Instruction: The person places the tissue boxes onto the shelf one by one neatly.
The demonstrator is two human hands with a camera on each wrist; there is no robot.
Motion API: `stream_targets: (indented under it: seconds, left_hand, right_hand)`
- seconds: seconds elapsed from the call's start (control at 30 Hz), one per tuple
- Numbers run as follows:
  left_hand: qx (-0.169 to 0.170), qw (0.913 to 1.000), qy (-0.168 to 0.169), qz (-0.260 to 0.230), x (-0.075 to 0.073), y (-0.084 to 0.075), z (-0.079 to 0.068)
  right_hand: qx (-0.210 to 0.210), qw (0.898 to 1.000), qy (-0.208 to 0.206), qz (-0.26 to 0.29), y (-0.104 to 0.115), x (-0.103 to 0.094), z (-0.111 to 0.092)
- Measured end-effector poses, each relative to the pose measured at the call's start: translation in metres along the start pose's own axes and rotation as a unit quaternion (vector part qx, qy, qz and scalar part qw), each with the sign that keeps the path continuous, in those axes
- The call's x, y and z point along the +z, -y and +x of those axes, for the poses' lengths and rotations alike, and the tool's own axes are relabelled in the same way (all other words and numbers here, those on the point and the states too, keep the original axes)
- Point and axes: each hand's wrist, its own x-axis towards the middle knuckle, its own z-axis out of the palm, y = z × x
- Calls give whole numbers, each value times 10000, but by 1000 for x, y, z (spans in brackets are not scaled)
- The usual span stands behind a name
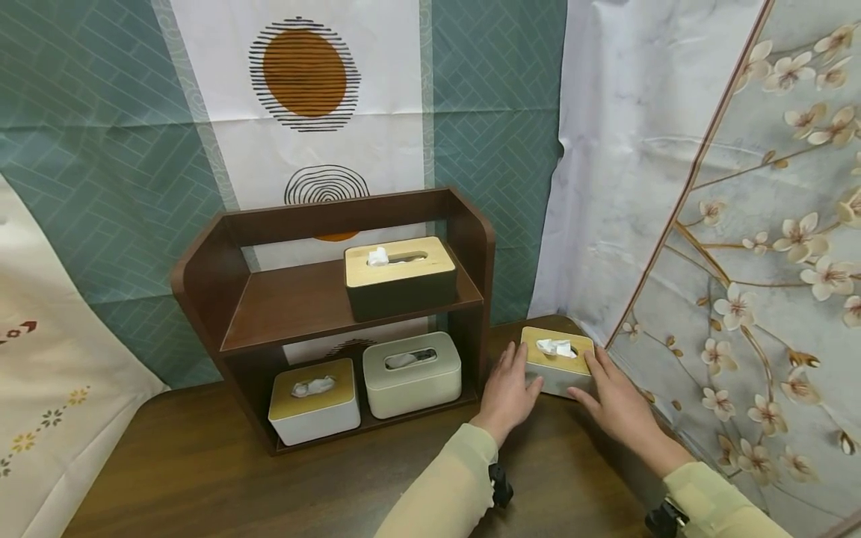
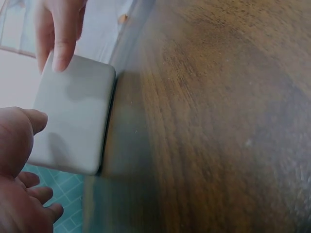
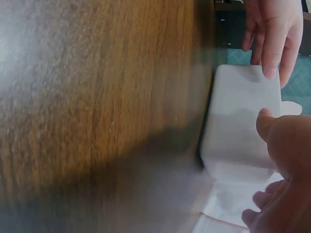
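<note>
A tissue box (image 1: 558, 377) with a light grey body and a wood-coloured lid rests on the table at the right, white tissue poking from its slot. My left hand (image 1: 506, 392) is at its left side, fingertips by the lid's edge and thumb toward the front face. On the opposite side, my right hand (image 1: 619, 400) has fingers by the right edge and its thumb near the front. Both wrist views show the grey front face (image 2: 77, 114) between the hands, with the lower fingers (image 3: 262, 199) of the right hand spread apart from it. Actual contact is partly hidden.
A dark brown two-tier shelf (image 1: 296, 299) stands left of the hands. Its upper tier bears a dark tissue box (image 1: 403, 299) with a wooden lid; below are a white wood-lidded box (image 1: 319, 426) and a cream box (image 1: 417, 388). Curtains (image 1: 498, 149) hang behind the brown table (image 1: 202, 486).
</note>
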Motion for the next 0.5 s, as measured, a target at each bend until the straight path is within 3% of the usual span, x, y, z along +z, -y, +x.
stream_targets:
  seconds: [0.33, 0.5]
  left_hand:
    - [-45, 9999, 130, -92, 1, -3, -5]
    - [-86, 9999, 47, -109, 0, -5, -6]
  right_hand:
    - [708, 9946, 688, 307, 15, -3, 3]
    - [791, 9942, 679, 264, 21, -4, 6]
